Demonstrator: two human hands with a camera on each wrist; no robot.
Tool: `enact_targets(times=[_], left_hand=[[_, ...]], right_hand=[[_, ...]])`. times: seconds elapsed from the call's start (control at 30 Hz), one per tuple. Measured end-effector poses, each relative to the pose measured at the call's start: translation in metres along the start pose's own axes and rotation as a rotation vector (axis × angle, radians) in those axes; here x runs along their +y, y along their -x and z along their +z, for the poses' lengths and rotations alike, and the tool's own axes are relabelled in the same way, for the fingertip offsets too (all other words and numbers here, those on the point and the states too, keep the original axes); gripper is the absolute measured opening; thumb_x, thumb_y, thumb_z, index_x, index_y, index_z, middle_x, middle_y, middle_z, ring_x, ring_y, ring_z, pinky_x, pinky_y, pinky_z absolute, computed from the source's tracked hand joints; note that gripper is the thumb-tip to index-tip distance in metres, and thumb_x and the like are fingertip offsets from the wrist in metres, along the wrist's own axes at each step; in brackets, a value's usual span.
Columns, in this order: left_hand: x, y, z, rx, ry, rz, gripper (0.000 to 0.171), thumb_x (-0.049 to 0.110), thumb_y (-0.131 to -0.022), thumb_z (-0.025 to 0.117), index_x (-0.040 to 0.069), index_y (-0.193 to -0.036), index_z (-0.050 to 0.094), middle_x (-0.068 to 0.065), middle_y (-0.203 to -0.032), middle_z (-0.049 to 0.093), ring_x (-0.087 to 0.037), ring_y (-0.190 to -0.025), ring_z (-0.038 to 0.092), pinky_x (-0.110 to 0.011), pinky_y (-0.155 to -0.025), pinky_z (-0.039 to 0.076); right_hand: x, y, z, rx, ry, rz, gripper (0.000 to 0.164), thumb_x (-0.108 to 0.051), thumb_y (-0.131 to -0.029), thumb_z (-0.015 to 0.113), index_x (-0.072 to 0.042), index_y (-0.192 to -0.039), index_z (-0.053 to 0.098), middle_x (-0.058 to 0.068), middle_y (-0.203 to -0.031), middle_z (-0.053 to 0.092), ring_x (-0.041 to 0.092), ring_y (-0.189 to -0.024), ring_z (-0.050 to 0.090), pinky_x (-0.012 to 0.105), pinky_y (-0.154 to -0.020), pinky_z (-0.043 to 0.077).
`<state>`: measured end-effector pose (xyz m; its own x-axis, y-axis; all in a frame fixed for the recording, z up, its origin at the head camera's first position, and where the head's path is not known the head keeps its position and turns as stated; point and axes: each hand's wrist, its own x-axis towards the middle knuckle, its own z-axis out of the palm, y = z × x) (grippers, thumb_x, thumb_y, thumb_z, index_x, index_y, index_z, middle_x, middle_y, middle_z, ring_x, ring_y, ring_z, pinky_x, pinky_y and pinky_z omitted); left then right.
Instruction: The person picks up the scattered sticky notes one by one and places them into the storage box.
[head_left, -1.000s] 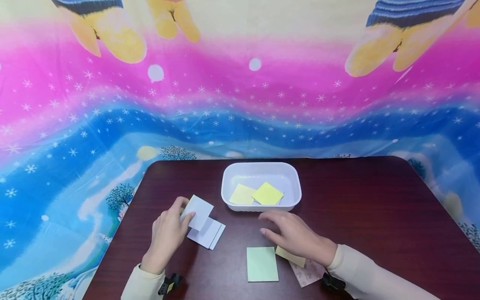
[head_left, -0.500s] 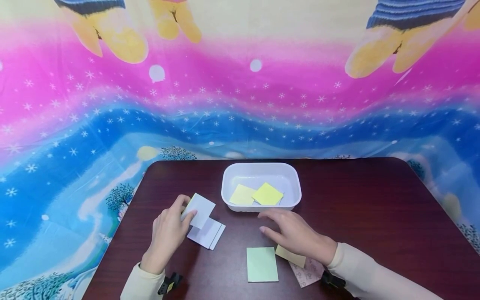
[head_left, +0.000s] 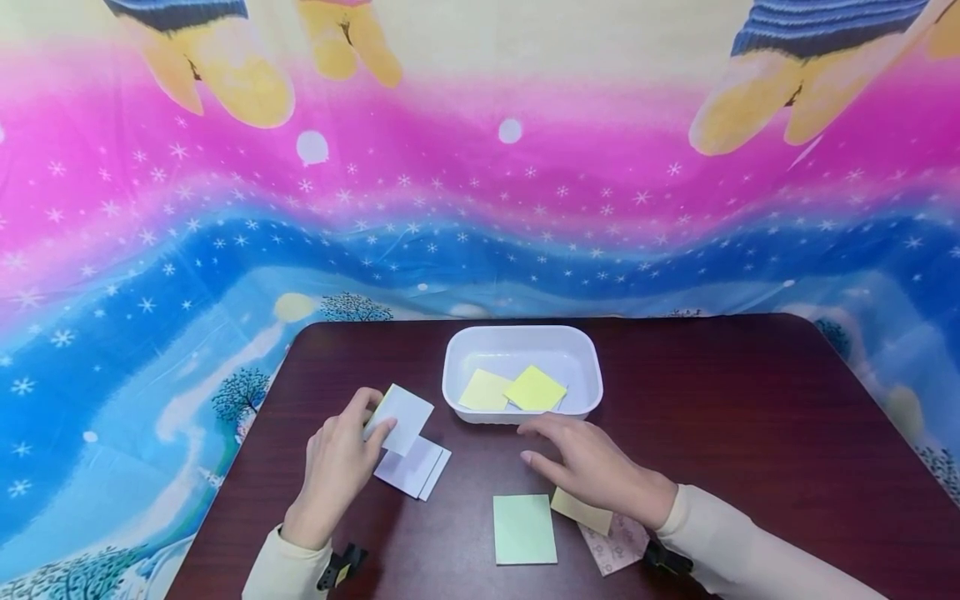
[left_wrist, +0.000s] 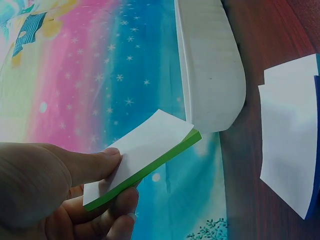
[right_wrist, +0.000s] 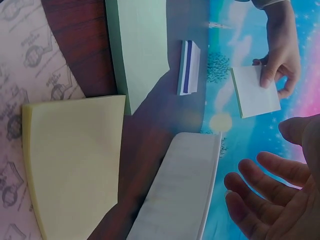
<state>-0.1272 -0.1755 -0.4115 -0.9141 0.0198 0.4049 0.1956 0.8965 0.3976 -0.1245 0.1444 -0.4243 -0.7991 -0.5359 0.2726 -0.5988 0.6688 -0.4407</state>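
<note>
Tabletop (head_left: pixel 720 400), apparent notepad (head_left: pixel 405 415) in left hand (head_left: pixel 335 467)

Held pad (head_left: pixel 405 414), underside seemingly hidden

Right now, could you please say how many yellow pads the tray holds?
2: pale pad at left, bright pad at right; more may be hidden underneath.

Behind the table (head_left: pixel 712 417), a backdrop (head_left: pixel 450 208). Toward the far edge, a tray (head_left: pixel 480 415), notepads (head_left: pixel 536 388) inside. Before it, to the left, a paper stack (head_left: pixel 415 472) near the block (head_left: pixel 407 417) in the left hand (head_left: pixel 339 462). Straight in front, a single pad (head_left: pixel 525 530); to its right, an upper pad (head_left: pixel 583 512) partly on a lower pad (head_left: pixel 613 546), near the right hand (head_left: pixel 596 467).
</note>
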Motion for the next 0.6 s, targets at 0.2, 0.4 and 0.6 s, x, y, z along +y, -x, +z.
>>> enact_targets(times=[0.2,0.4,0.6], left_hand=[[0.005,-0.002,-0.002,0.007,0.003,0.015,0.028,0.028,-0.080,0.072,0.022,-0.103,0.056,0.003,-0.079,0.070,-0.011,-0.051,0.049,-0.034,-0.044,0.037],[0.010,-0.004,-0.002,0.006,0.014,0.031,0.028,0.028,-0.080,0.071,0.022,-0.103,0.057,0.006,-0.076,0.068,-0.009,-0.050,0.048,-0.034,-0.045,0.037],[0.015,-0.006,0.000,-0.002,0.034,0.028,0.029,0.026,-0.079,0.072,0.021,-0.103,0.057,0.006,-0.078,0.069,-0.009,-0.050,0.045,-0.033,-0.044,0.036]], right_hand=[[0.001,0.001,-0.002,0.009,-0.010,0.005,0.036,-0.041,-0.091,0.054,-0.017,-0.116,0.064,-0.010,-0.111,0.063,0.002,-0.104,0.056,0.029,-0.085,0.048],[0.001,0.001,-0.003,0.010,-0.005,0.020,0.035,-0.041,-0.090,0.056,-0.018,-0.115,0.064,-0.009,-0.110,0.064,0.003,-0.101,0.057,0.029,-0.083,0.049],[0.002,0.000,-0.004,0.014,-0.006,0.019,0.037,-0.042,-0.091,0.055,-0.015,-0.115,0.065,-0.007,-0.110,0.065,0.006,-0.100,0.059,0.030,-0.081,0.049]])
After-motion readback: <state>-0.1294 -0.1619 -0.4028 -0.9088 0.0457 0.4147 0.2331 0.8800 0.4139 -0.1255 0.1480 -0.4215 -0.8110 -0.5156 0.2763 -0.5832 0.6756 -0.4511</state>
